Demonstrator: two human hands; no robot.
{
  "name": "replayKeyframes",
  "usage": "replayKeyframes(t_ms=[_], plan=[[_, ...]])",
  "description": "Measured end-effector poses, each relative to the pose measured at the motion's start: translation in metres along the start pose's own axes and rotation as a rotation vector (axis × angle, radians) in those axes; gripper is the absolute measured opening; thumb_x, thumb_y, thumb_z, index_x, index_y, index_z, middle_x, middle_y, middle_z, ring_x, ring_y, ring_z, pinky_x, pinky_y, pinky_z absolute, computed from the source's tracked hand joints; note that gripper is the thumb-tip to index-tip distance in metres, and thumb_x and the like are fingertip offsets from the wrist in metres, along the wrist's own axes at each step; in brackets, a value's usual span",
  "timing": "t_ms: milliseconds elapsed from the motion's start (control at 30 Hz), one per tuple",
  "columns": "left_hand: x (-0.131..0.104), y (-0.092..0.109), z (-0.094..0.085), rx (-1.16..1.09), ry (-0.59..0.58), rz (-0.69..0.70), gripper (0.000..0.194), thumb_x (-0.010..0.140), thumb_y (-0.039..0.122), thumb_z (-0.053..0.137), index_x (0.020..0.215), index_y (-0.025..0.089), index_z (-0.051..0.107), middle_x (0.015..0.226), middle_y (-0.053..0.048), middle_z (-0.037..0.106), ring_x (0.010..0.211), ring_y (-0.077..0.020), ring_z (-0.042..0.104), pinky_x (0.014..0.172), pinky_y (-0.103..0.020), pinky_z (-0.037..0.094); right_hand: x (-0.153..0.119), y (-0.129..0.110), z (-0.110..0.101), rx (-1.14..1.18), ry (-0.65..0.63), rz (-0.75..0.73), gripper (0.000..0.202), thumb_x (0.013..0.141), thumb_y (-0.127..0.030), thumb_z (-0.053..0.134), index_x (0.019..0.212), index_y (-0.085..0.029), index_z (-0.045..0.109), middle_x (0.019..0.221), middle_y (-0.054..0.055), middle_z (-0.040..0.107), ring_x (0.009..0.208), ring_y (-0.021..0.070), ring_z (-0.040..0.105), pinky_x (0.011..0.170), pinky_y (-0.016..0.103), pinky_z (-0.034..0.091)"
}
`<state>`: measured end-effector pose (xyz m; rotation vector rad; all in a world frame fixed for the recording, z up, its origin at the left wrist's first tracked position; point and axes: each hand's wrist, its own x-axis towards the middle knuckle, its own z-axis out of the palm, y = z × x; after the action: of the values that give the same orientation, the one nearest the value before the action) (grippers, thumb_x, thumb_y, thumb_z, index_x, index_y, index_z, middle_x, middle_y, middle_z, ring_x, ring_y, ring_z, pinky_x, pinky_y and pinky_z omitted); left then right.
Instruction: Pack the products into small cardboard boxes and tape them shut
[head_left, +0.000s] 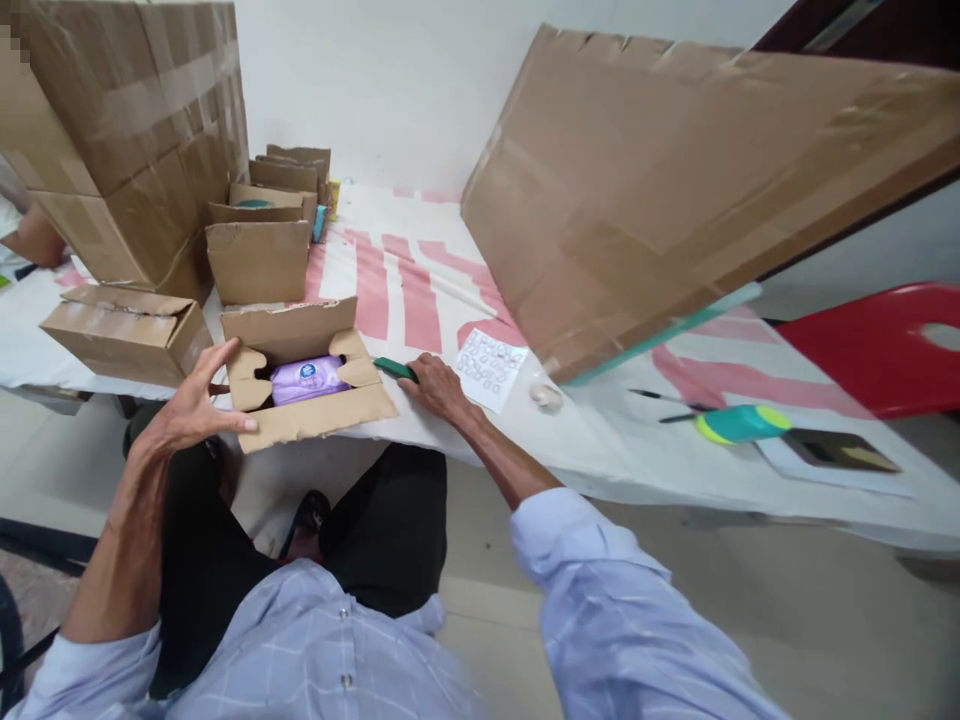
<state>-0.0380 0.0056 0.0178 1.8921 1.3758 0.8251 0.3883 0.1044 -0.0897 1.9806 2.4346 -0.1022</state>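
An opened cardboard box [322, 420] sits at the table's front edge with its flaps up. Inside lies a purple plastic pack [309, 380] with a round blue label. My left hand [196, 405] grips the box's left end, the thumb at the front side and the fingers toward the back. To the right of the box, my right hand [436, 385] rests low over the table, closed around a slim green cutter [393, 369] whose end points left at the box. The blade, if out, cannot be made out.
A closed carton [124, 335] lies left; open cartons [259, 262] line up behind. Stacked boxes [165, 130] rise at the back left. A big cardboard sheet [660, 190] leans right. Nearby are a printed paper [491, 368], a teal-yellow object [742, 424], a phone [844, 450] and a red chair [885, 350].
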Motion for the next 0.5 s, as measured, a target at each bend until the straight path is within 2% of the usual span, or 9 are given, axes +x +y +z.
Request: replayKeyframes(t_ms=[167, 267, 333, 400, 467, 500], plan=[[-0.001, -0.003, 0.005, 0.092, -0.027, 0.032, 0.137, 0.066, 0.075, 0.093, 0.175, 0.029, 0.026, 0.178, -0.017, 0.03, 0.163, -0.0471, 0.031, 0.131, -0.064, 0.038, -0.002, 0.0, 0.005, 0.008, 0.028, 0.011, 0.03, 0.109, -0.031, 0.05, 0.123, -0.015, 0.071, 0.128, 0.02, 0.068, 0.124, 0.0334, 0.061, 0.101, 0.042, 0.048], [0.0, -0.006, 0.008, 0.084, -0.026, 0.027, 0.136, 0.069, 0.077, 0.091, 0.176, 0.029, 0.022, 0.179, -0.017, 0.026, 0.164, -0.0477, 0.03, 0.129, -0.063, 0.04, 0.0, 0.003, 0.007, 0.058, 0.045, -0.018, 0.029, 0.106, -0.031, 0.053, 0.121, -0.016, 0.072, 0.126, 0.02, 0.069, 0.121, 0.0352, 0.062, 0.1, 0.046, 0.051], [0.0, -0.007, 0.01, 0.065, -0.031, 0.013, 0.136, 0.07, 0.076, 0.091, 0.176, 0.028, 0.02, 0.18, -0.017, 0.024, 0.164, -0.0479, 0.029, 0.127, -0.062, 0.044, 0.002, 0.0, 0.0, 0.16, 0.145, -0.073, 0.03, 0.105, -0.031, 0.055, 0.123, -0.016, 0.073, 0.125, 0.02, 0.07, 0.118, 0.0353, 0.063, 0.1, 0.049, 0.053], [0.0, -0.008, 0.012, 0.049, -0.03, 0.003, 0.136, 0.07, 0.075, 0.091, 0.177, 0.028, 0.02, 0.18, -0.017, 0.023, 0.163, -0.0482, 0.03, 0.124, -0.061, 0.047, 0.003, -0.012, -0.016, 0.305, 0.333, -0.168, 0.032, 0.105, -0.032, 0.054, 0.127, -0.018, 0.073, 0.124, 0.018, 0.071, 0.119, 0.0346, 0.064, 0.103, 0.051, 0.054], [0.0, -0.009, 0.014, 0.035, -0.023, 0.01, 0.136, 0.071, 0.075, 0.091, 0.177, 0.029, 0.019, 0.181, -0.017, 0.023, 0.163, -0.0489, 0.03, 0.124, -0.062, 0.048, 0.003, -0.035, -0.041, 0.422, 0.506, -0.305, 0.032, 0.108, -0.035, 0.053, 0.128, -0.021, 0.074, 0.124, 0.015, 0.072, 0.121, 0.0335, 0.064, 0.107, 0.052, 0.053], [0.0, -0.01, 0.015, 0.028, -0.018, 0.018, 0.136, 0.071, 0.074, 0.091, 0.177, 0.029, 0.019, 0.181, -0.017, 0.023, 0.163, -0.0493, 0.03, 0.124, -0.063, 0.047, 0.003, -0.049, -0.055, 0.445, 0.542, -0.385, 0.031, 0.108, -0.037, 0.055, 0.127, -0.023, 0.075, 0.125, 0.014, 0.072, 0.122, 0.0329, 0.064, 0.109, 0.052, 0.052]])
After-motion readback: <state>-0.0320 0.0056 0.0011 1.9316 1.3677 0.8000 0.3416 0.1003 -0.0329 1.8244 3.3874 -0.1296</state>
